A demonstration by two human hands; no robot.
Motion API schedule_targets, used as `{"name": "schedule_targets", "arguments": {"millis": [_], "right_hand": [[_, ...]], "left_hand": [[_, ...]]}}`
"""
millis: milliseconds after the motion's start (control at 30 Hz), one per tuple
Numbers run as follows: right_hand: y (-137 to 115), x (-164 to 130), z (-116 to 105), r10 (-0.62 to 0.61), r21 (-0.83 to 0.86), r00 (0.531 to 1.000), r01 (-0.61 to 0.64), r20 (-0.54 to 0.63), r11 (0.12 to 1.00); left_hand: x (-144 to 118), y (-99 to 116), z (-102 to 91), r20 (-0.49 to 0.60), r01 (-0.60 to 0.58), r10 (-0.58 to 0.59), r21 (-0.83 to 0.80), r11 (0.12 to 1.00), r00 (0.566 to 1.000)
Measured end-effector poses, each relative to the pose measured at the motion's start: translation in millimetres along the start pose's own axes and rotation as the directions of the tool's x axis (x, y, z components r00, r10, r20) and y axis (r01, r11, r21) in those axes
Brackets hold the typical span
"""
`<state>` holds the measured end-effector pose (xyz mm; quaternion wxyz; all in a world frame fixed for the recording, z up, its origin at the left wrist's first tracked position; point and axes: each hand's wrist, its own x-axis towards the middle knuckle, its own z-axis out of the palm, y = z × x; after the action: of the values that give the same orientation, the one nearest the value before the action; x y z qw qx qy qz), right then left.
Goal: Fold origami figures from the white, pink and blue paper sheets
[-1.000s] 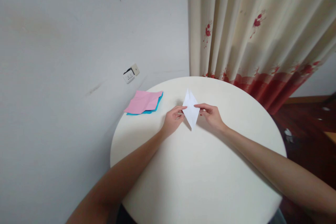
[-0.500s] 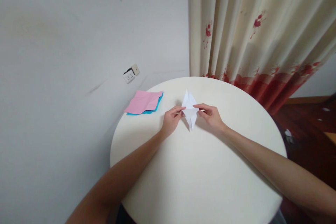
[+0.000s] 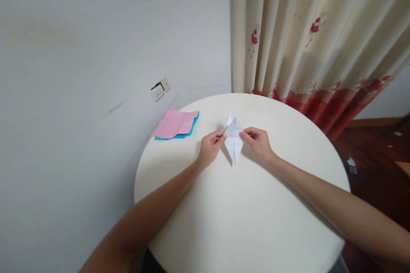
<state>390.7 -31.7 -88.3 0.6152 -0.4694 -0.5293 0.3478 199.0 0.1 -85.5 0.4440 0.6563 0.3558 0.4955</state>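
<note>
Lying left of centre are the pink and blue sheets (image 3: pixel 176 125); the left hand (image 3: pixel 209 148) and right hand (image 3: pixel 259 144) are pinching the folded white paper (image 3: pixel 233 140) mid-frame on the table (image 3: pixel 250 213). Uneven pinching is likely skewing the crease.

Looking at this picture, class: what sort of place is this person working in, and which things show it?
Probably a room in a home: a round white table stands against a plain wall with a wall socket, beside a flowered curtain. Both hands fold white paper.
</note>
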Motion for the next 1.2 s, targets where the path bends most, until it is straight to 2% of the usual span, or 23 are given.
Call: {"name": "schedule_targets", "arguments": {"millis": [367,700,867,1000,1200], "right_hand": [[2.1,-0.1,1.5,-0.026,0.014,0.999,0.026,-0.026,1.000],[4.2,-2.3,2.5,-0.050,0.031,0.998,0.049,0.034,0.998],[5.1,-2.7,3.0,-0.070,0.040,0.997,0.069,0.035,0.997],[-0.9,-4.4,4.0,-0.083,0.098,0.996,0.081,0.013,0.992],[-3.1,-4.3,4.2,-0.104,0.085,0.995,0.103,-0.001,0.991]], "left_hand": [[-1.8,1.0,0.8,0.012,-0.060,0.060,0.004,0.998,0.998],[-0.3,-2.8,1.8,-0.052,-0.099,0.098,-0.022,0.995,0.994],[0.1,-3.0,2.1,-0.078,-0.081,0.077,-0.055,0.995,0.994],[-0.7,-2.7,2.3,-0.050,-0.116,0.114,-0.030,0.993,0.992],[-2.9,-1.6,1.7,-0.013,-0.102,0.103,0.088,0.991,0.995]]}}
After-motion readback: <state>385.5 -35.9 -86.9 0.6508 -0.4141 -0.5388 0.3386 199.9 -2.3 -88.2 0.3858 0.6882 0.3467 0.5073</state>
